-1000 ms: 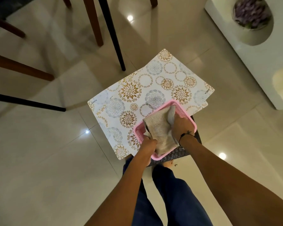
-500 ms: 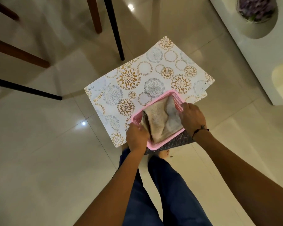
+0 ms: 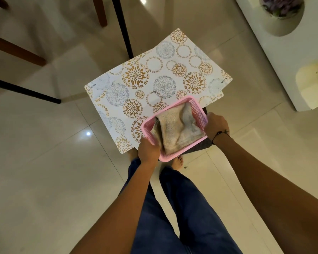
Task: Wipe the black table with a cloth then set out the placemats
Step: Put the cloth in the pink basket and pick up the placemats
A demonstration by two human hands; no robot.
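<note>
A pink plastic basket [image 3: 196,109] holds a crumpled beige cloth [image 3: 178,129]. My left hand [image 3: 148,150] grips the basket's near left corner. At the basket's right edge my right hand [image 3: 216,125] grips the rim. The basket sits over white placemats [image 3: 154,77] printed with gold and grey flower circles, stacked with a dark woven mat [image 3: 200,149] showing under the basket. The stack appears held above the floor; what supports it is hidden.
Black table legs [image 3: 122,28] and brown wooden chair legs [image 3: 17,50] stand at the top and left on a glossy tiled floor [image 3: 50,162]. A white cabinet [image 3: 283,57] stands at right. My legs in blue trousers [image 3: 173,208] are below.
My right hand left the cloth and moved to the basket's right rim. My left hand shifted along the near left corner. The view tilted slightly.
</note>
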